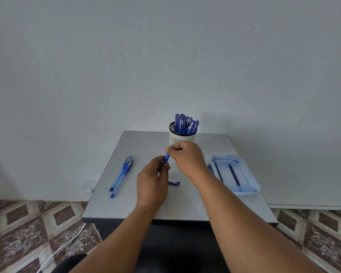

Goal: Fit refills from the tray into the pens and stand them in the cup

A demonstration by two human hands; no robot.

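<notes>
Over the middle of the grey table (138, 203), my left hand (153, 184) grips the lower part of a blue pen (167, 158). My right hand (186, 159) pinches the pen's upper end with curled fingers. Behind the hands stands the white slotted cup (182, 137), holding several capped blue pens (186, 124). To the right, the clear tray (234, 175) holds a few dark blue refills (233, 174). Two blue pens (121, 176) lie side by side at the left of the table. A loose pen cap (174, 182) lies between my wrists.
The table stands against a white wall. Patterned brown floor tiles (28, 223) surround it, with a white cable (67, 243) and a wall socket (90, 184) at the lower left. A dark shape (71, 265), perhaps my knee, shows at the bottom edge.
</notes>
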